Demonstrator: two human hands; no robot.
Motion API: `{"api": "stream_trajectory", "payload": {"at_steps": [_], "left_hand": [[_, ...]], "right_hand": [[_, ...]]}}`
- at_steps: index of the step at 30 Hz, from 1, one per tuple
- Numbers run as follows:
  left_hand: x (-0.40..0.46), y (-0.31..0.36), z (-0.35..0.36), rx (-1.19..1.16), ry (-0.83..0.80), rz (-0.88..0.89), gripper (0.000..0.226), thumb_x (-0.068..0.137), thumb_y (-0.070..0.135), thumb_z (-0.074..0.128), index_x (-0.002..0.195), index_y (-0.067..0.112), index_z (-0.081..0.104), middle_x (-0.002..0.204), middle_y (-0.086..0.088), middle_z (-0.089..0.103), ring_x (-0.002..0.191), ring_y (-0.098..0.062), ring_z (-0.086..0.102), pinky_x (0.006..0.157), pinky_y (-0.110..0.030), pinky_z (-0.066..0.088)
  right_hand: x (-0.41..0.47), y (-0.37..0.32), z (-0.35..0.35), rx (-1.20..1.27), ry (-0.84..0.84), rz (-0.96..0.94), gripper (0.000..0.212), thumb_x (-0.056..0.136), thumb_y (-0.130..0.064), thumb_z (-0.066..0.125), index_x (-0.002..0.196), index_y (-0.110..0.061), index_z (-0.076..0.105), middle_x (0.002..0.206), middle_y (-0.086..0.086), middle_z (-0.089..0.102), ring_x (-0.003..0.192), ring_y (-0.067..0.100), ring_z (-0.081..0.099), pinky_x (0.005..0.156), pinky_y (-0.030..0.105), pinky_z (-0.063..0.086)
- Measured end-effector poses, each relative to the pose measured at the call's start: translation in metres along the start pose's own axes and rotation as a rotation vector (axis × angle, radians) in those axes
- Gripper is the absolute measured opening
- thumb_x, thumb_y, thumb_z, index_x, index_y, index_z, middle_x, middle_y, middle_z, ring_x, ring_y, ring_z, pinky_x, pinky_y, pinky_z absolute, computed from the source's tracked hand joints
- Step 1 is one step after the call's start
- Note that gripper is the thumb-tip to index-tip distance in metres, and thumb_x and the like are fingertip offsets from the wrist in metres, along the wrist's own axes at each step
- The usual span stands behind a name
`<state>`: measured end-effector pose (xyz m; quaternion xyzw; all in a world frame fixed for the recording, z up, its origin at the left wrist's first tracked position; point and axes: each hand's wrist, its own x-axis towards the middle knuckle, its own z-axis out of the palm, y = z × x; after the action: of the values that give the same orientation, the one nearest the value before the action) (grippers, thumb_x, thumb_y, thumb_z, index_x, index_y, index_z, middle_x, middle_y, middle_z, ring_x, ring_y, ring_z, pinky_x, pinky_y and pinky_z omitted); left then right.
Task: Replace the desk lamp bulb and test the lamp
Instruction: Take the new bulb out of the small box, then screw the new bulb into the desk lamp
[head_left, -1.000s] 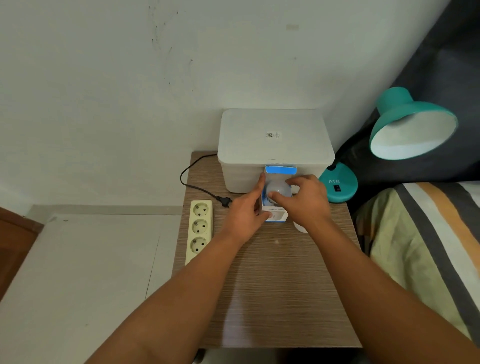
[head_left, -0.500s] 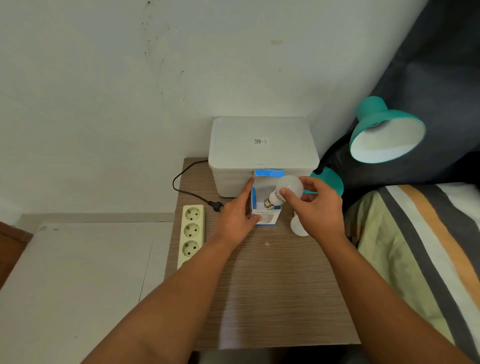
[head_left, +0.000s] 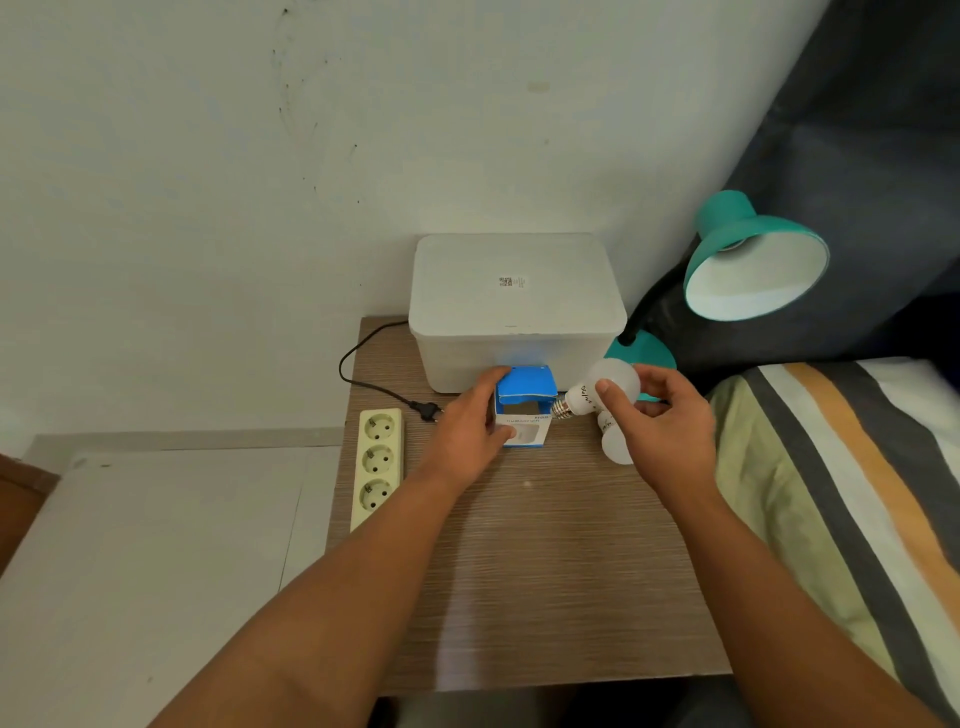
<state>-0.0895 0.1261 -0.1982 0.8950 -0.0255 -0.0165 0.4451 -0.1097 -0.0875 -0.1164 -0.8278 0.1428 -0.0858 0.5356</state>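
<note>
While the right hand (head_left: 670, 421) pinches a white bulb (head_left: 605, 387) between thumb and fingertips, the globe sits in the grip and the metal screw base points left, toward the box. Bulb is clear of the table, tilted, base end lower than the globe. Fingers closed on the glass, not wrapped fully round it.

Left hand (head_left: 467, 431) is clamped on the small blue-and-white bulb box (head_left: 524, 408): thumb on the near left side, fingers over the top back edge. Box stands on the table with its top flap open (inside looks empty, but it's dark in there). Screw base of the held bulb is just beside the box's right edge.

Second white bulb (head_left: 613, 441) lies on the wooden table (head_left: 545, 571), partly hidden behind the right hand, just below the held one.

Behind the box: a white lidded plastic container (head_left: 514, 306) against the wall. Right of that, teal desk lamp (head_left: 753, 265), base on the table's back right corner, shade tipped toward the camera; whether the socket is empty can't be told from here.

Left side of the table: cream three-socket power strip (head_left: 379, 462) along the edge. Black plug (head_left: 428, 410) lies loose next to it, not inserted, cord looping back toward the wall.

Striped bedding (head_left: 852, 493) to the right of the table.
</note>
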Motion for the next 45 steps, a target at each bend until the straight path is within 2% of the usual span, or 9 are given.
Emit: {"api": "stream_trajectory", "payload": {"at_steps": [6,15,20,26,33,37,39,42,45], "left_hand": [[0.000,-0.002,0.002,0.011,-0.011,-0.010,0.069,0.086,0.013,0.074,0.140,0.035,0.038,0.131,-0.005,0.060,0.112,-0.018,0.064,0.090,-0.041,0.058],[-0.004,0.000,0.003,0.106,-0.035,-0.020,0.066,0.092,0.021,0.070,0.149,0.026,0.037,0.143,-0.005,0.051,0.127,-0.019,0.054,0.098,-0.042,0.054],[-0.007,0.014,-0.002,0.204,-0.012,-0.022,0.067,0.092,0.022,0.069,0.150,0.022,0.036,0.148,-0.005,0.046,0.135,-0.021,0.043,0.106,-0.032,0.040],[-0.018,0.033,-0.009,0.250,0.020,-0.022,0.071,0.088,0.030,0.070,0.150,0.024,0.036,0.150,-0.002,0.043,0.136,-0.019,0.041,0.101,-0.033,0.040],[-0.014,0.089,-0.008,0.208,0.076,0.142,0.058,0.091,0.029,0.066,0.145,0.024,0.045,0.141,-0.001,0.050,0.129,-0.018,0.048,0.098,-0.018,0.031],[0.002,0.135,-0.003,0.191,0.096,0.265,0.062,0.090,0.031,0.067,0.146,0.026,0.042,0.144,-0.002,0.049,0.132,-0.019,0.045,0.108,-0.028,0.036],[0.014,0.156,-0.002,0.184,0.077,0.307,0.066,0.089,0.030,0.068,0.148,0.027,0.039,0.147,-0.001,0.046,0.134,-0.019,0.043,0.108,-0.026,0.033],[0.035,0.185,-0.002,0.201,0.042,0.375,0.078,0.086,0.029,0.071,0.153,0.030,0.031,0.151,-0.003,0.043,0.137,-0.019,0.040,0.110,-0.027,0.032],[0.056,0.207,-0.003,0.247,-0.027,0.431,0.093,0.083,0.022,0.076,0.157,0.035,0.021,0.153,-0.003,0.038,0.138,-0.018,0.039,0.105,-0.019,0.030]], "right_hand": [[-0.001,0.008,-0.009,0.043,0.038,0.010,0.048,0.079,-0.043,0.078,0.120,-0.028,0.060,0.104,-0.006,0.066,0.081,0.004,0.065,0.066,0.019,0.049],[-0.006,0.017,-0.012,0.135,0.048,0.034,0.042,0.083,-0.040,0.075,0.123,-0.034,0.062,0.099,-0.008,0.068,0.080,0.005,0.068,0.072,0.026,0.056],[-0.006,0.024,-0.018,0.255,0.041,0.077,0.036,0.081,-0.043,0.075,0.115,-0.037,0.065,0.104,0.000,0.070,0.090,0.019,0.072,0.084,0.044,0.060],[-0.016,0.011,-0.041,0.336,0.116,0.074,0.032,0.083,-0.034,0.075,0.107,-0.035,0.055,0.107,-0.012,0.059,0.102,0.017,0.066,0.088,0.045,0.058],[-0.018,-0.004,-0.073,0.434,0.231,0.020,0.037,0.087,-0.025,0.072,0.121,-0.032,0.057,0.107,-0.015,0.056,0.102,0.016,0.065,0.080,0.035,0.060],[-0.007,-0.008,-0.080,0.445,0.276,-0.004,0.035,0.085,-0.032,0.072,0.117,-0.041,0.060,0.105,-0.023,0.056,0.105,0.015,0.064,0.089,0.042,0.058],[0.000,-0.011,-0.084,0.457,0.297,-0.014,0.042,0.085,-0.027,0.074,0.123,-0.033,0.058,0.105,-0.022,0.056,0.098,0.003,0.065,0.086,0.033,0.059],[0.011,-0.016,-0.085,0.441,0.306,-0.025,0.054,0.082,-0.016,0.077,0.129,-0.027,0.053,0.102,-0.023,0.055,0.081,-0.018,0.062,0.066,0.007,0.051],[0.024,-0.021,-0.082,0.434,0.335,-0.024,0.055,0.080,-0.016,0.080,0.125,-0.030,0.052,0.102,-0.021,0.059,0.082,-0.010,0.065,0.068,0.010,0.053]]}}
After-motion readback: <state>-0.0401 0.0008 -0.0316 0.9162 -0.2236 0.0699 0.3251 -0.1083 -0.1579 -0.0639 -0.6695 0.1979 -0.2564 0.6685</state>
